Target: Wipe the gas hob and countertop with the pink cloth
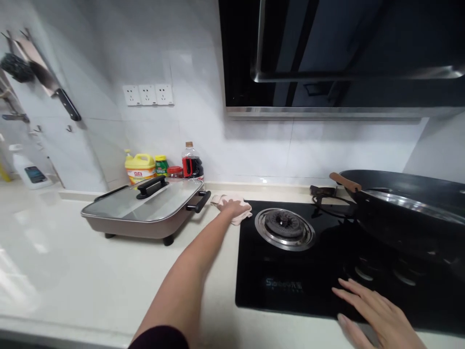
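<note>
My left hand [233, 208] reaches far forward and is closed on a pale pink cloth [239, 218], which it presses to the counter beside the cooktop's back left corner. Part of the cloth lies hidden under the hand. Low on the right, my right hand [378, 312] is open with fingers spread and holds nothing. It is over the front edge of the black glass cooktop [269, 271], near the knobs; I cannot tell whether it touches the glass. The round left burner [285, 228] is bare, its pan support off.
An electric pan [134, 228] with a glass lid stands left of my forearm. Behind it are a yellow jug [140, 167] and a dark sauce bottle [192, 162]. A large wok [407, 232] with a wooden handle sits at right. The range hood [337, 53] hangs above.
</note>
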Tool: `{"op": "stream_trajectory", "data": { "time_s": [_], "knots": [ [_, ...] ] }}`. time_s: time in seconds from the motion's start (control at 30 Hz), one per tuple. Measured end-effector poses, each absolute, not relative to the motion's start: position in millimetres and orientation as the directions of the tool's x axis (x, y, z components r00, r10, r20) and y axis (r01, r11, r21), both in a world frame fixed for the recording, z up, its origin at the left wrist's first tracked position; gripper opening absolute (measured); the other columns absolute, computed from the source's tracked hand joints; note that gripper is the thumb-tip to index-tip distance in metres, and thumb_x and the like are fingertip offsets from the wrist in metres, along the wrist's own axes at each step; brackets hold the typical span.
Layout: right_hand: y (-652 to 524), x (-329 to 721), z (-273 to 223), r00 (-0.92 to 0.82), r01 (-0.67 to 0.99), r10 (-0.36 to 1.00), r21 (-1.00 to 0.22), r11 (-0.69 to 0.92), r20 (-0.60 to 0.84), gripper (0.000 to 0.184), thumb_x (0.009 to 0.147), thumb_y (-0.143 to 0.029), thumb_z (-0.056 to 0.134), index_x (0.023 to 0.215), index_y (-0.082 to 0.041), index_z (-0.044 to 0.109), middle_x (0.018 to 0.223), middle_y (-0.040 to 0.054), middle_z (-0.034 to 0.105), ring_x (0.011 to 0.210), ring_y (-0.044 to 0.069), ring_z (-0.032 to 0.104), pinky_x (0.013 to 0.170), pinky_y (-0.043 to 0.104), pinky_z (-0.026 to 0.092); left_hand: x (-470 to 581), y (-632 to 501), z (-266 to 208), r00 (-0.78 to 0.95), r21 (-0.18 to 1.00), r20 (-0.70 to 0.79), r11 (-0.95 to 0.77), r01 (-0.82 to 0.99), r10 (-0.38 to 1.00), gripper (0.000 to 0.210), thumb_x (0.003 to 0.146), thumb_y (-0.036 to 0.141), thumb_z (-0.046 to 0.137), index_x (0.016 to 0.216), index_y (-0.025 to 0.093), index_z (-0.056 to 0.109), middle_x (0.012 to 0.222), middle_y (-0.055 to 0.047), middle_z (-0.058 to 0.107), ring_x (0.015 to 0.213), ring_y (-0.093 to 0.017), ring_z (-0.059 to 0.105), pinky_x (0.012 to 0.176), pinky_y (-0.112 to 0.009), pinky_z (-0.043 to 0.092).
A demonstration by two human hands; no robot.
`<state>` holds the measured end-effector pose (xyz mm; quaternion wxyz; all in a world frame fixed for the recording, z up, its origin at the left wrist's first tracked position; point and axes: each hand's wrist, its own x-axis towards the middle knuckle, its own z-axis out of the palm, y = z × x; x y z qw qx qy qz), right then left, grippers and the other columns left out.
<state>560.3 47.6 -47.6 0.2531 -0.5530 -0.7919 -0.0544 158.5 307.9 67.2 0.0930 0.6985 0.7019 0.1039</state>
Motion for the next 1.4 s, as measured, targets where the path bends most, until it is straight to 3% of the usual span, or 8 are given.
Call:
{"op": "stream_trajectory", "data": {
  "time_s": [0.47,0.57,0.7,0.87,0.97,1.1,1.23,1.4],
  "knots": [
    [35.2,532.9,-27.2,-0.224,0.899,0.846,-0.233,0.371,0.484,0.054,0.095,-0.063,0.045,0.128,-0.029,0.069,0.144,0.0077,0.062,0.14,0.032,0.051,0.118,0.058,0.035,163.5,42.7,41.6,0.122,0.235,0.156,-0.157,0.959,0.98,0.074,0.087,0.074,0.045,0.14,0.023,0.059,0.154,-0.016,0.05,0.148,-0.041,0.034,0.119,-0.062,0.024],
    [34.6,530.4,-26.2,-0.222,0.898,0.849,-0.238,0.37,0.48,0.053,0.095,-0.059,0.042,0.128,-0.026,0.069,0.145,0.0085,0.061,0.141,0.031,0.05,0.119,0.058,0.034,156.5,-14.2,27.1,0.188,0.246,0.322,-0.274,0.93,0.928,0.058,0.086,0.066,0.058,0.128,0.027,0.066,0.138,-0.013,0.061,0.137,-0.039,0.046,0.114,-0.06,0.034],
    [34.4,525.9,-23.3,-0.214,0.896,0.86,-0.257,0.362,0.464,0.053,0.094,-0.056,0.043,0.129,-0.025,0.069,0.145,0.0087,0.061,0.141,0.03,0.049,0.121,0.056,0.03,148.1,-47.1,22.6,0.241,0.26,0.452,-0.385,0.886,0.859,0.04,0.094,0.057,0.05,0.11,0.027,0.071,0.117,-0.01,0.069,0.116,-0.032,0.06,0.101,-0.051,0.047],
    [34.6,523.6,-19.6,-0.176,0.892,0.847,-0.283,0.353,0.502,0.049,0.095,-0.052,0.043,0.123,-0.024,0.072,0.141,0.0094,0.064,0.138,0.029,0.053,0.118,0.053,0.034,170.4,-10.5,41.2,-0.085,0.446,0.292,-0.057,0.893,0.952,0.054,0.104,0.049,0.024,0.132,0.024,0.063,0.135,-0.01,0.066,0.124,-0.03,0.058,0.102,-0.046,0.047],
    [36.4,525.1,-19.5,-0.178,0.886,0.842,-0.291,0.362,0.509,0.046,0.095,-0.049,0.043,0.122,-0.024,0.072,0.139,0.0091,0.065,0.136,0.028,0.054,0.116,0.052,0.036,200.2,26.7,49.3,-0.14,0.454,0.228,0.022,0.891,0.964,0.058,0.105,0.049,0.02,0.137,0.024,0.062,0.146,-0.012,0.06,0.134,-0.032,0.053,0.107,-0.051,0.042],
    [40.4,527.6,-20.6,-0.189,0.876,0.836,-0.295,0.381,0.516,0.044,0.096,-0.047,0.042,0.12,-0.025,0.072,0.137,0.0081,0.066,0.134,0.027,0.055,0.116,0.051,0.037,229.4,52.9,51.3,-0.037,0.364,0.191,-0.036,0.931,0.981,0.055,0.096,0.064,0.041,0.129,0.03,0.069,0.154,-0.01,0.053,0.145,-0.04,0.036,0.116,-0.066,0.022],
    [45.2,530.9,-24.3,-0.141,0.859,0.814,-0.339,0.384,0.563,0.049,0.098,-0.051,0.038,0.115,-0.022,0.074,0.135,0.0112,0.065,0.128,0.027,0.059,0.113,0.048,0.041,257.4,44.7,48.3,0.08,0.276,0.15,-0.119,0.954,0.985,0.067,0.091,0.075,0.041,0.138,0.033,0.063,0.158,-0.01,0.048,0.148,-0.042,0.03,0.118,-0.068,0.01],
    [53.4,547.1,-32.7,0.061,0.816,0.679,-0.428,0.389,0.732,0.052,0.097,-0.052,0.035,0.098,-0.019,0.075,0.12,0.0146,0.069,0.117,0.028,0.062,0.109,0.045,0.044,346.0,27.5,36.5,0.474,0.189,0.079,-0.48,0.857,0.877,0.072,0.09,0.076,0.033,0.149,0.039,0.051,0.167,-0.002,0.037,0.153,-0.039,0.019,0.12,-0.068,0.001]
  ]
}}
